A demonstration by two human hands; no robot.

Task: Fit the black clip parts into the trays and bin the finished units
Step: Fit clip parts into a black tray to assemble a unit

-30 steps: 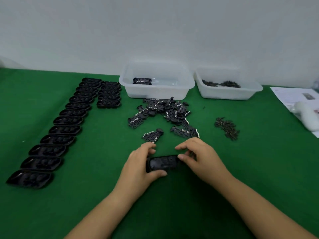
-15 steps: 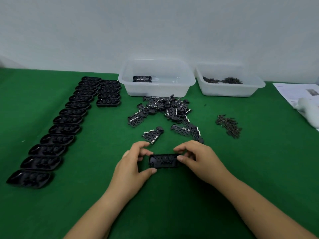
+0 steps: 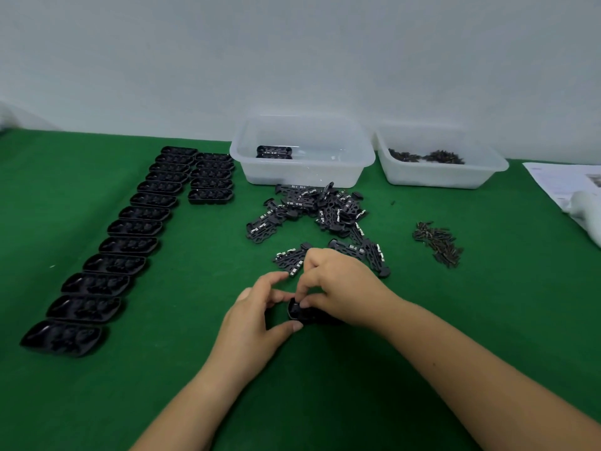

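Observation:
A small black tray (image 3: 297, 312) lies on the green cloth at centre. My left hand (image 3: 257, 317) pinches its left end between thumb and fingers. My right hand (image 3: 341, 284) covers most of it from the right, fingers curled down onto its top. Whether a clip part sits in it is hidden. Just behind my hands lies a loose black clip part (image 3: 289, 260), and a heap of clip parts (image 3: 312, 208) sits farther back. One finished unit (image 3: 274, 152) lies in the clear bin (image 3: 302, 177).
Two rows of empty black trays (image 3: 126, 245) run along the left. A second clear bin (image 3: 442, 177) at back right holds small dark pieces, with a loose pile of them (image 3: 437, 244) on the cloth. Papers (image 3: 566, 183) and a white object (image 3: 585, 209) lie at the right edge.
My right hand has moved left over the tray, covering most of it. My left hand keeps its hold on the tray's left end. The view has shifted slightly.

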